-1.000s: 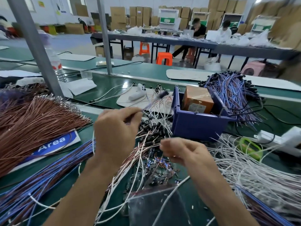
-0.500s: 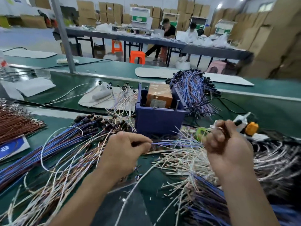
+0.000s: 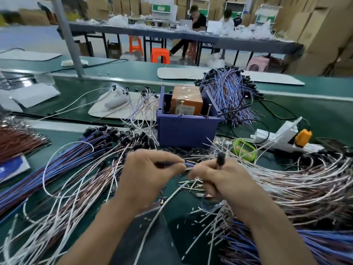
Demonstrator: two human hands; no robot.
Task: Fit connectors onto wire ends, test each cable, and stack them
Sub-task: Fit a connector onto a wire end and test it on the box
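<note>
Now, wire-strewn green bench [image 3: 305, 115], cardboard boxes [image 3: 315, 35] behind — I see hands, earlier apart, meeting: left hand [image 3: 150, 176] pinches blue wire [image 3: 188, 164], right hand [image 3: 221, 180] grips black connector [image 3: 221, 158].

Dark green surface [image 3: 315, 111]; blue bin [image 3: 187, 129] with an orange-brown box [image 3: 186, 101]; blue, white and brown wires [image 3: 76, 161]; black connectors [image 3: 107, 131]; orange stools [image 3: 160, 55].

bin [image 3: 188, 131]: matt blue plastic | box [image 3: 186, 101]: glossy orange (taped) cardboard | bench mat [image 3: 315, 111]: smooth green
</note>
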